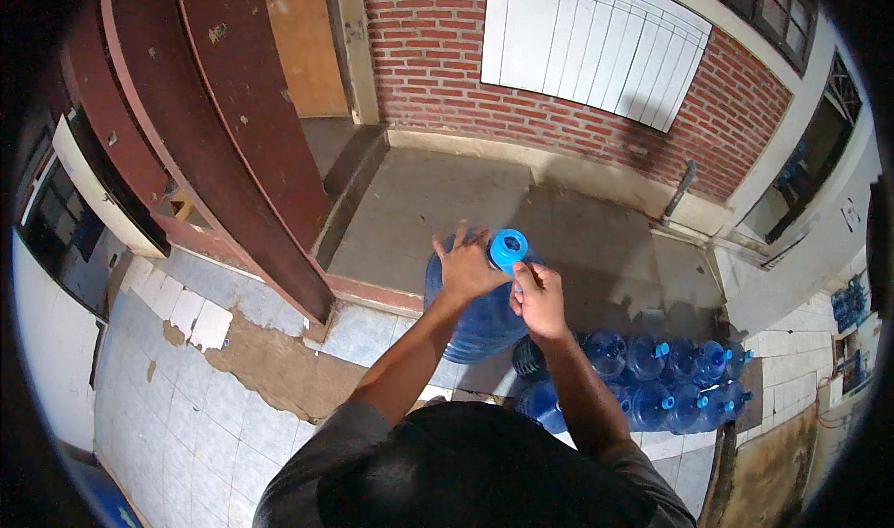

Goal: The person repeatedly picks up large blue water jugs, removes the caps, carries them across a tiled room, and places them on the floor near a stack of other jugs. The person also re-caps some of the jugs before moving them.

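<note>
One large translucent blue ribbed jug [473, 328] stands by the concrete step [438, 179], light-blue cap [508, 247] on top, left hand's [467, 267] fingers spread across its shoulder, right hand's [540, 300] fingers pinched on the cap's edge.

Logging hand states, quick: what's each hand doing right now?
Left hand: open, fingers spread against the bottle.
Right hand: closed, apparently pinching the edge of the blue cap.

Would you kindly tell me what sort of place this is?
Probably a water refill or storage area: blue jugs are grouped in rows, the left hand is on another large jug, and a ruled white board hangs on the brick wall.
</note>
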Tool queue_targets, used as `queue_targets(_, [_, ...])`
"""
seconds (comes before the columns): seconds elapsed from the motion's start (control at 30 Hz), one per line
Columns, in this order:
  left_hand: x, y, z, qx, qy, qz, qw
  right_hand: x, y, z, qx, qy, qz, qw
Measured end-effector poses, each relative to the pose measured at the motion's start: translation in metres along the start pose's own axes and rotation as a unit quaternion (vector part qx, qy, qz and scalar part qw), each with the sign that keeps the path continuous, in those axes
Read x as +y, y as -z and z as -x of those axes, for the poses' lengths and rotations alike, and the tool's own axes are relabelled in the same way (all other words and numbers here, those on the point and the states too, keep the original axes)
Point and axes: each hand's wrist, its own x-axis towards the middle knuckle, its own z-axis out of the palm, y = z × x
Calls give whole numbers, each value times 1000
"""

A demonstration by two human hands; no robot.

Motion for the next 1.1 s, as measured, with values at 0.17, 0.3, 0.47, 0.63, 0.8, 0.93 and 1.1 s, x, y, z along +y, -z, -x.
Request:
queue_targets(0.17, [-46, -97, 32, 156, -101, -322, 928, 27, -47, -4, 28, -42, -45, 998])
queue_targets(0.3, [-22, -124, 45, 37, -11, -373, 927, 93, -70, -32, 77, 31, -609, 789])
queue_targets(0.47, [-8, -137, 78, 110, -20, 112, 987, 146, -39, -70, -99, 69, -397, 910])
queue_targets(0.63, [11, -49, 79, -264, -48, 12, 963, 85, 48, -132, 33, -213, -232, 949])
queue_targets(0.8, [-50, -53, 82, -181, -46, 8, 982, 81, 153, -138, -36, -262, -451, 852])
queue_targets(0.93, [-58, -13, 61, -224, -102, 67, 967, 40, 82, -67, 48, -87, -110, 989])
queue_targets(1.1, [-49, 12, 25, -261, -217, 112, 934, 41, 29, -50, -168, -58, 6, 984])
